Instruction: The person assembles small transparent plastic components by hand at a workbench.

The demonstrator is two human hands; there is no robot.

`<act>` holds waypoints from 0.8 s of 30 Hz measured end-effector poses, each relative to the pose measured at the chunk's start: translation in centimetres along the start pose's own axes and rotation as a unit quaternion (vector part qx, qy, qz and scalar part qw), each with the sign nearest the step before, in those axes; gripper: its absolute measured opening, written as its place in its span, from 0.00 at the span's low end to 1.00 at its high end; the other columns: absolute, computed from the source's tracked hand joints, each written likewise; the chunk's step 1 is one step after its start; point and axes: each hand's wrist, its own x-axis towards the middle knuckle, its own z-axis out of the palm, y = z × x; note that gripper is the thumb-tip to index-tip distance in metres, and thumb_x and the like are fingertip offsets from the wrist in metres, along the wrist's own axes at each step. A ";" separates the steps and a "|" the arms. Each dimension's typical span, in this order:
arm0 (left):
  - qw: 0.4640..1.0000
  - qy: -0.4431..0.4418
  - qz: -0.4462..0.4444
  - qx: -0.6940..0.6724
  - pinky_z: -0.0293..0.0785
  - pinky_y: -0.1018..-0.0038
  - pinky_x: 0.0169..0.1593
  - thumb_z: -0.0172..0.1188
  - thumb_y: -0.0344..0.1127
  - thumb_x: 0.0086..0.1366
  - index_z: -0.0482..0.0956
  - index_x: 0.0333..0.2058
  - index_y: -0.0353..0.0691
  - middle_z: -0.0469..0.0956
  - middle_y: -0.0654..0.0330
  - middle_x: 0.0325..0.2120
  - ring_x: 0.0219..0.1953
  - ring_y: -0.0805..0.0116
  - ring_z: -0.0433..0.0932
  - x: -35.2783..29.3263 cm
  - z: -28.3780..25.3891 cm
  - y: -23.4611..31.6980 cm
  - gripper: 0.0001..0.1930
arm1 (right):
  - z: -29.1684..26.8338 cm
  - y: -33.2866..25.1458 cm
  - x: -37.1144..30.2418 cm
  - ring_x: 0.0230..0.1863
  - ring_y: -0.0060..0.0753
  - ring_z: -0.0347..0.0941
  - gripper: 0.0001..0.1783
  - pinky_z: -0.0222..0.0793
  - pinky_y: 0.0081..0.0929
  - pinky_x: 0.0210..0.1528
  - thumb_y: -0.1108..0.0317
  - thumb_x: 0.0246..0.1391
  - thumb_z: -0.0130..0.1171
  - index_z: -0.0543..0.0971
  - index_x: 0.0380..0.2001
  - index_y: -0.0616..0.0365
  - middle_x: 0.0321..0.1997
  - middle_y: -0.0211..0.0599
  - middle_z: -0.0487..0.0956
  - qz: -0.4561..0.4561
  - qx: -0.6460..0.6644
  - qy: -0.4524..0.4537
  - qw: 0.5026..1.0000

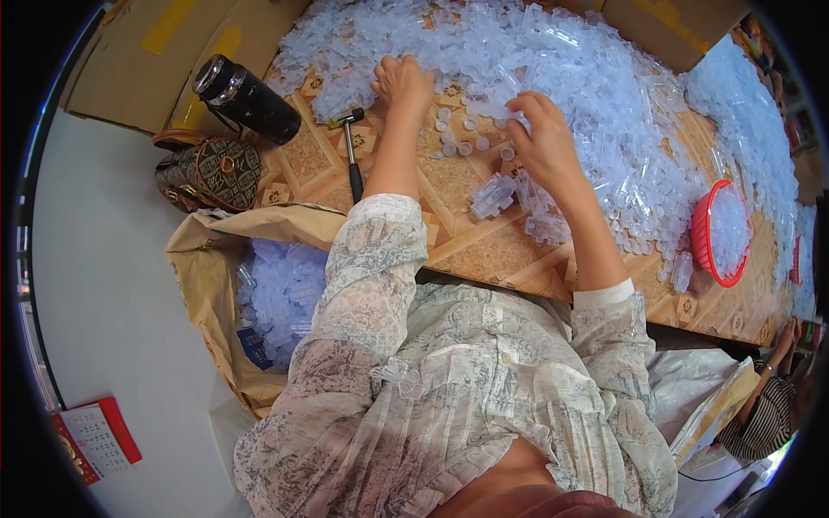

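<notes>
Right hand (pixel 544 138): fingers pinched on a small translucent plastic piece (pixel 516 121) at the near edge of the heap, held just off the surface. Left hand (pixel 401 85): fingers curled down into the heap's edge, knuckles up; cannot tell whether anything is gripped underneath.

Around the fingers: loose round caps (pixel 458 138) scattered on the patterned wooden surface (pixel 484 250) between the two hands. A joined cluster of clear tubes (pixel 494 195) lies just below the right wrist, another beside it.

Further out: big heap of translucent plastic parts (pixel 587 69) covers the far half of the surface. Small hammer (pixel 351 151) lies beside the left forearm. Red basket (pixel 721 233) of the same parts sits to the right. Dark flask (pixel 246 99) and patterned bag (pixel 210 173) at the left corner. Paper sack (pixel 216 285) with more clear parts hangs below the near edge.

Handling, by judgement: parts look very light, stiff, thin-walled, smooth, likely slippery and easy to flick away. Best taken by a fingertip pinch across the body, light pressure; hard squeeze may crack or deform them.
</notes>
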 end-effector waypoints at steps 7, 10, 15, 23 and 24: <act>0.994 -0.019 0.039 -0.102 0.65 0.58 0.49 0.61 0.37 0.53 0.78 0.33 0.40 0.75 0.52 0.39 0.45 0.52 0.71 -2.2 0.0 0.7 0.10 | -2.5 -0.3 -1.0 0.37 0.22 0.74 0.17 0.68 0.21 0.33 0.67 0.58 0.50 0.74 0.50 0.58 0.39 0.30 0.76 0.343 0.481 -0.029 0.806; 0.980 0.008 0.066 -0.188 0.68 0.61 0.47 0.61 0.35 0.52 0.77 0.32 0.38 0.76 0.52 0.38 0.42 0.53 0.73 -4.2 -1.1 0.5 0.09 | -2.8 -0.5 -1.5 0.36 0.22 0.74 0.16 0.67 0.20 0.33 0.67 0.58 0.50 0.75 0.49 0.57 0.40 0.30 0.76 0.346 0.485 -0.030 0.803; 0.930 0.087 0.240 -0.265 0.71 0.63 0.43 0.59 0.29 0.54 0.74 0.31 0.35 0.75 0.51 0.39 0.41 0.52 0.74 -8.2 -3.5 1.7 0.07 | -3.5 -0.2 -2.3 0.38 0.23 0.72 0.15 0.66 0.20 0.36 0.67 0.56 0.51 0.77 0.47 0.56 0.41 0.29 0.75 0.298 0.446 -0.033 0.843; 0.839 -0.159 0.237 -0.464 0.73 0.77 0.43 0.58 0.24 0.57 0.74 0.34 0.36 0.74 0.59 0.43 0.39 0.73 0.75 -10.6 -5.0 3.3 0.05 | -5.2 -1.4 -2.3 0.39 0.29 0.70 0.13 0.68 0.22 0.37 0.71 0.50 0.54 0.77 0.42 0.55 0.43 0.36 0.71 0.175 0.272 -0.004 0.946; 0.821 -0.170 0.209 -0.503 0.72 0.78 0.42 0.59 0.25 0.58 0.74 0.34 0.37 0.74 0.60 0.43 0.38 0.75 0.74 -10.6 -4.9 3.1 0.05 | -5.4 -1.4 -2.4 0.39 0.29 0.70 0.13 0.68 0.22 0.37 0.71 0.50 0.55 0.76 0.41 0.55 0.44 0.36 0.72 0.175 0.277 -0.011 0.945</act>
